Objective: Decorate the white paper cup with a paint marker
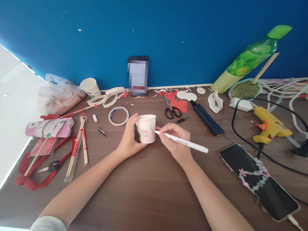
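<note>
Desktop (147,200) of dark wood, paper cup (146,129), blue wall (177,24)

Single head-worn view, forward and down, close over the desk (147,200)

scissors (168,104) | yellow glue gun (270,129) | phone (258,180), cable attached | tape roll (118,124) | chopsticks (76,148) left | green bottle (250,59) leaning on wall

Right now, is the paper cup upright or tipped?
Upright: the paper cup has its open rim on top, with the left hand gripping its side.
</note>
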The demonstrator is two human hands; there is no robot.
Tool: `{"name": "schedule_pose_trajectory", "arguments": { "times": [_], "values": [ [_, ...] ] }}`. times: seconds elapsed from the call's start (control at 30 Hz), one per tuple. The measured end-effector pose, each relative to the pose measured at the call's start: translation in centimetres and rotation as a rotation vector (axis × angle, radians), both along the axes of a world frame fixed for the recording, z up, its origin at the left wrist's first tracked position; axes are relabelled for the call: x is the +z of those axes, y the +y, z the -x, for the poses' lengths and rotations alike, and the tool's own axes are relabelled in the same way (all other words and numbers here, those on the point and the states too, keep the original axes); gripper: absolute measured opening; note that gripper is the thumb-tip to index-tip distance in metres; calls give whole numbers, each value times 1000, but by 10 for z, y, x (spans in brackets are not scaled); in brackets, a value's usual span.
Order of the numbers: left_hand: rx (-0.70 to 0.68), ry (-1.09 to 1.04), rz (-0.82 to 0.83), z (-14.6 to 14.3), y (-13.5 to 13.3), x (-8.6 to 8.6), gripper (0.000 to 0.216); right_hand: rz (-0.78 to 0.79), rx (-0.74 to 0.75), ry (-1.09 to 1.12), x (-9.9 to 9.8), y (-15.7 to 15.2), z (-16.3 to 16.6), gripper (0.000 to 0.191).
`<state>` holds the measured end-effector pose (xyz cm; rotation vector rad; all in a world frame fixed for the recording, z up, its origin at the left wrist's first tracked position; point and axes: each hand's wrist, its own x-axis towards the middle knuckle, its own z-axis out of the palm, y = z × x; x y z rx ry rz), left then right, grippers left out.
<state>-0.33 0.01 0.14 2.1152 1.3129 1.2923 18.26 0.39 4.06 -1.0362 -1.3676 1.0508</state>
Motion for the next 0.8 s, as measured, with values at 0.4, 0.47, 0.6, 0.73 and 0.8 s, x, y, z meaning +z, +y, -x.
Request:
{"name": "schedule_pose_trajectory", "arguments": {
  "times": [0.4,0.47,0.6,0.73,0.8],
  "values": [
    [14,-5,38,1,-1,0,83,27,-76,-81,4,1,1,8],
    [18,-2,42,1,-1,0,82,32,-92,-92,4,2,1,8],
    [14,7,40,2,0,-1,83,49,-101,-94,1,3,0,8],
    [14,8,40,2,0,-2,84,49,-87,-96,-2,4,-1,8],
    [13,6,36,2,-1,-2,84,50,-83,-93,-3,4,-2,8]
  ]
}}
